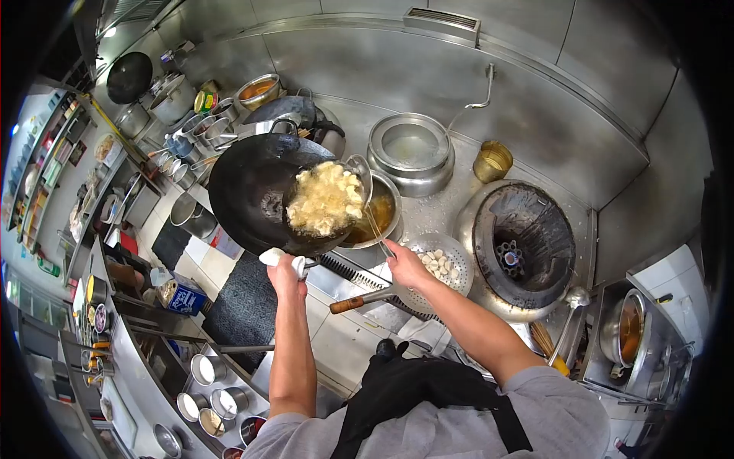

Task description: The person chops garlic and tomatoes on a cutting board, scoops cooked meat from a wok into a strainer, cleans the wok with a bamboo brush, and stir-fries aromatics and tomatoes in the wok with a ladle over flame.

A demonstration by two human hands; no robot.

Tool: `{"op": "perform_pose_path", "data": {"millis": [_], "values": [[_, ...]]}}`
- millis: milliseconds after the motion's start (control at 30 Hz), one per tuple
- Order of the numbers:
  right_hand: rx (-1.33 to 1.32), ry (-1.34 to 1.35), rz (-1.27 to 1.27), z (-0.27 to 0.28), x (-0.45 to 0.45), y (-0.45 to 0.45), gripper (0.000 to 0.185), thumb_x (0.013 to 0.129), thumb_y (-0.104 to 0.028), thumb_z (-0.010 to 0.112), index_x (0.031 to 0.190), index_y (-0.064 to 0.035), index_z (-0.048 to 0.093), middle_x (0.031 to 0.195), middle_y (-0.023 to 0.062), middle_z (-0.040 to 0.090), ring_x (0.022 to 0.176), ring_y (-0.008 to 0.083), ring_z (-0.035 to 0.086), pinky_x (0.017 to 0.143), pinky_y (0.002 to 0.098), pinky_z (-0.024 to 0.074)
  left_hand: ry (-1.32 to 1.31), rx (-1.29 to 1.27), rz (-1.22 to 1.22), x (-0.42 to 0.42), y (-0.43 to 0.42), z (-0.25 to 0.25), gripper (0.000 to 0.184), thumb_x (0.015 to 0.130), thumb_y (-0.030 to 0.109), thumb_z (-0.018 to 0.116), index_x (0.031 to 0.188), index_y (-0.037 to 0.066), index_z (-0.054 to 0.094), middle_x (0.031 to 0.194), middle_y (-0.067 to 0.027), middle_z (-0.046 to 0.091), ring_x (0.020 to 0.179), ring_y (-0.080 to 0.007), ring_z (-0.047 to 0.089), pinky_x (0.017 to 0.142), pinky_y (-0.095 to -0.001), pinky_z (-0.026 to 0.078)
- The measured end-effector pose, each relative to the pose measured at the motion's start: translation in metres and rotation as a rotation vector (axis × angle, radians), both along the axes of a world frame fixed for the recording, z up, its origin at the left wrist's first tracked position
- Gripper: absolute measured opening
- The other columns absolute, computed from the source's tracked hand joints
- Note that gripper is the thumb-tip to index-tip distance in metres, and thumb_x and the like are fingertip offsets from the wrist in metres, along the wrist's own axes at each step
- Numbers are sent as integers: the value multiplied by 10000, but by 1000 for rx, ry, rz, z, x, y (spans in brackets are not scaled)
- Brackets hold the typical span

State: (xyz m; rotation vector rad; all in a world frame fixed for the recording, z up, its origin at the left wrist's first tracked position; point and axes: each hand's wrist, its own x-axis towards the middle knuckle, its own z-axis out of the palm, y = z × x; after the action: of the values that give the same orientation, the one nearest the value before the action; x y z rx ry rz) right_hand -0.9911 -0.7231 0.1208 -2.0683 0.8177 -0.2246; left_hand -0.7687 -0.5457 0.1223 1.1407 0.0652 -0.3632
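My left hand [286, 277] is closed on the handle of a large black wok [243, 180], with a white cloth [274, 257] bunched in the grip. The wok is off the burner and tilted right, over a metal pot of brown liquid [386, 218]. Pale golden fried pieces [325, 199] in bubbling oil lie at its lower side. My right hand [405, 264] grips the thin handle of a metal ladle [361, 170], whose bowl is at the wok's rim, partly hidden by the food. Below that hand, a perforated strainer [460, 256] with a wooden handle holds white pieces.
A round wok burner [524, 245] with a small flame stands at right. Behind the pot are a wide steel pot of water [413, 149] and a brass-coloured can [493, 161]. Seasoning containers [208, 369] line the lower left. A bamboo brush [544, 340] lies near the burner.
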Motion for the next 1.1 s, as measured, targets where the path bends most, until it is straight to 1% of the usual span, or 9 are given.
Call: {"op": "perform_pose_path", "data": {"millis": [133, 200, 533, 600, 633, 733, 933, 1000, 1100], "values": [[74, 93, -5, -4, -3, 7, 534, 948, -87, 504, 1472, -75, 398, 1376, 254, 524, 1298, 387, 489, 1077, 416, 400, -41, -7, -6, -6, -4, -5, 148, 849, 43, 547, 993, 43, 517, 791, -47, 569, 599, -185, 604, 473, -321, 491], [-75, 4, 3, -17, -3, 12, 544, 934, -96, 517, 1466, -98, 404, 1136, 295, 639, 1053, 442, 622, 923, 485, 495, -47, -21, -9, -11, -6, -2, 166, 841, 31, 543, 1006, 38, 519, 810, -47, 575, 614, -185, 609, 489, -323, 500], [-101, 38, -22, -8, 14, 38, 592, 889, -76, 490, 1471, -58, 382, 1137, 279, 641, 1047, 436, 620, 923, 490, 493, -181, 3, 65, -23, -17, 2, 240, 752, -58, 530, 987, -12, 545, 905, -68, 613, 701, -172, 633, 604, -318, 534], [-14, 123, -11, -6, 22, 43, 597, 891, -53, 499, 1476, -64, 378, 1139, 304, 630, 1051, 434, 627, 916, 480, 499, -170, 51, 42, -22, -20, 3, 353, 706, -70, 550, 1056, -28, 531, 968, -83, 605, 803, -189, 627, 718, -324, 523], [-35, 100, -23, -10, 25, 47, 646, 856, -22, 482, 1488, -69, 361, 1037, 299, 657, 955, 438, 654, 859, 495, 512, -185, 54, 33, -22, -22, 4, 372, 704, -59, 564, 1070, -34, 508, 949, -85, 594, 794, -189, 614, 719, -325, 516], [-10, 156, -19, -13, 35, 56, 775, 765, 11, 529, 1506, -41, 311, 1001, 296, 668, 943, 434, 661, 830, 508, 525, -173, 99, 88, -28, -30, 12, 405, 704, -42, 577, 1097, -37, 479, 956, -93, 585, 792, -194, 609, 718, -324, 514], [-35, 196, 5, -25, 37, 72, 812, 758, 21, 539, 1520, -38, 264, 988, 272, 672, 941, 417, 665, 807, 508, 534, -169, 207, 91, -39, -42, 34, 510, 709, -9, 611, 1169, -77, 403, 1002, -152, 561, 801, -210, 603, 718, -335, 525], [-69, 144, -2, -39, 37, 80, 804, 762, 19, 542, 1516, -32, 267, 992, 265, 670, 940, 415, 662, 802, 506, 535, -194, 193, 236, -51, -49, 45, 258, 703, -22, 574, 951, -26, 503, 828, -67, 551, 652, -162, 568, 587, -328, 503], [-85, 92, -2, -52, 40, 86, 790, 773, 11, 545, 1513, -21, 267, 1002, 253, 665, 936, 410, 659, 794, 503, 537, -252, 219, 193, -56, -48, 47, 349, 701, -12, 589, 1030, -41, 477, 897, -98, 563, 706, -178, 583, 631, -329, 513]]}}
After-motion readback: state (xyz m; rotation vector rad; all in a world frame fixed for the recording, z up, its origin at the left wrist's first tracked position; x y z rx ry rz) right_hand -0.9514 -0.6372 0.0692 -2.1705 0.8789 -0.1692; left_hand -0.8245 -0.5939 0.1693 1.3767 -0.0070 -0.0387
